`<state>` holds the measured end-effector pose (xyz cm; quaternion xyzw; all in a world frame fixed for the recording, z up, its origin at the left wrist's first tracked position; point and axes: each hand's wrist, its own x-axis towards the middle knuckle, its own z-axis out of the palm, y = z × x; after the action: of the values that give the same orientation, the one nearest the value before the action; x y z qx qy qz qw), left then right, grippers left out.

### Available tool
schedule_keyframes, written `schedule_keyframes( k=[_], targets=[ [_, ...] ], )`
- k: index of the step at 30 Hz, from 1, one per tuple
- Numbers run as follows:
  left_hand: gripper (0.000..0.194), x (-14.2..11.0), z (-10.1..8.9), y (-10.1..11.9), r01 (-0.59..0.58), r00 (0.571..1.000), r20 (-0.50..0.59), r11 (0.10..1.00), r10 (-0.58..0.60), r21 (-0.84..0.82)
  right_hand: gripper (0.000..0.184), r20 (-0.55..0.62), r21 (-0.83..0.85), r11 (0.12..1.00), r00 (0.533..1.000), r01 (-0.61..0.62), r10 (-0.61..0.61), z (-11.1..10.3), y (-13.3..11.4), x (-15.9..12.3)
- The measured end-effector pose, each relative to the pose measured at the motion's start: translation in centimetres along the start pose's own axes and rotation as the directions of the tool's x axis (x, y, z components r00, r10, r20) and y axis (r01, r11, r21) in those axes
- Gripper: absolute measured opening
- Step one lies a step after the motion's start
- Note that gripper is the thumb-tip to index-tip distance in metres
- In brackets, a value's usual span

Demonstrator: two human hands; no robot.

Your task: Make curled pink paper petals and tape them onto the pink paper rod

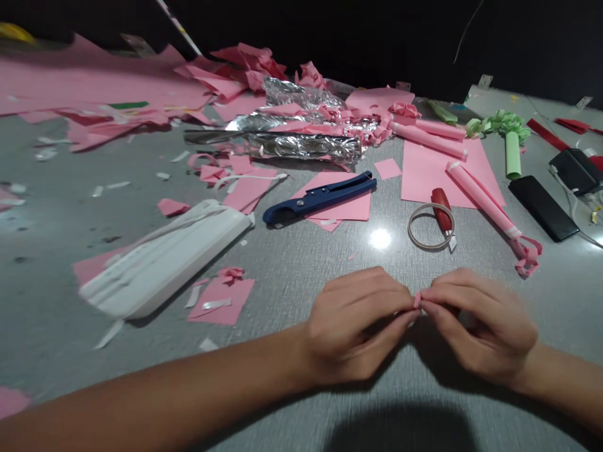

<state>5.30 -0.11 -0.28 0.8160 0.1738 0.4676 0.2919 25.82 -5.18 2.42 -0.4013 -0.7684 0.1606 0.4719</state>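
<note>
Between the fingertips of both hands is a small piece of pink paper (417, 301), mostly hidden by the fingers. My left hand (360, 323) pinches it from the left, thumb and forefinger closed. From the right, my right hand (480, 320) pinches the same piece, slightly blurred. Both hands are just above the grey table (282, 389). Beyond them lie dark blue scissors (320, 198) on pink paper sheets. A red-handled tool (441, 210) rests with a thin ring (414, 235) behind my right hand.
A white block-shaped power strip or pack (174, 263) lies left. Rolled pink paper tubes (485, 198), a green paper tube (513, 154) and a black phone (541, 207) are at right. Crumpled foil (301, 145) and pink scraps (245, 69) lie along the back.
</note>
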Motion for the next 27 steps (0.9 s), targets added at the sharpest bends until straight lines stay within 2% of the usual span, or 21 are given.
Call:
schedule_keyframes(
  k=[3, 5, 8, 14, 27],
  targets=[
    [0.011, -0.36, 0.09, -0.10, -0.124, 0.992, -0.019, 0.989, 0.126, 0.076, 0.020, 0.021, -0.055, 0.997, 0.998, 0.056, -0.055, -0.28, -0.78, 0.06],
    [0.008, -0.47, 0.14, -0.30, -0.162, 0.987, -0.008, 0.982, 0.163, 0.097, 0.019, 0.034, -0.080, 0.994, 0.996, 0.081, -0.079, -0.35, -0.96, 0.04],
    [0.008, -0.52, 0.28, -0.48, -0.160, 0.987, 0.000, 0.982, 0.161, 0.104, 0.020, 0.018, -0.092, 0.992, 0.996, 0.088, -0.086, -0.26, -0.87, -0.06],
    [0.009, -0.64, 0.71, -0.58, -0.153, 0.986, -0.056, 0.983, 0.159, 0.098, 0.016, -0.007, -0.093, 0.992, 0.996, 0.091, -0.092, 0.06, -0.58, -0.31],
    [0.008, -0.73, 0.77, -0.96, -0.156, 0.987, -0.031, 0.982, 0.161, 0.109, 0.014, -0.003, -0.116, 0.988, 0.995, 0.103, -0.104, -0.01, -0.40, -0.37]
  ],
)
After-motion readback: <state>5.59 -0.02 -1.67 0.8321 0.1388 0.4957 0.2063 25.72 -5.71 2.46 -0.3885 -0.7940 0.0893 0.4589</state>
